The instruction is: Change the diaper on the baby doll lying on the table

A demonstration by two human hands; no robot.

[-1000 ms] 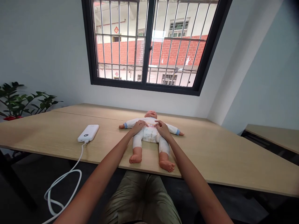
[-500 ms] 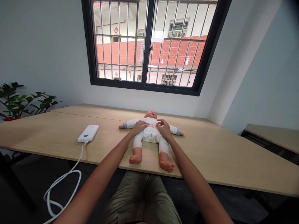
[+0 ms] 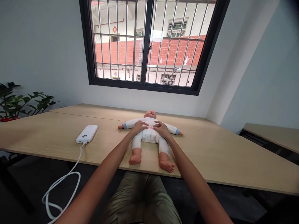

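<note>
A baby doll (image 3: 149,137) in a white suit with blue cuffs lies on its back on the wooden table (image 3: 210,155), head toward the window, bare feet toward me. My left hand (image 3: 139,126) rests on the doll's belly from the left, fingers curled and pressing on the cloth. From the right my right hand (image 3: 161,128) meets it at the waist, fingertips pinched on the fabric near a pink patch. Both hands touch the doll's clothing at its middle.
A white power bank (image 3: 87,133) lies on the table to the left, its white cable (image 3: 62,183) looping down off the front edge. A green plant (image 3: 21,102) stands at far left. A barred window (image 3: 149,46) is behind. A second table (image 3: 273,137) is at right.
Both hands stayed on the doll's waist; the fingertips moved slightly closer together at its middle. The view shifted a little.
</note>
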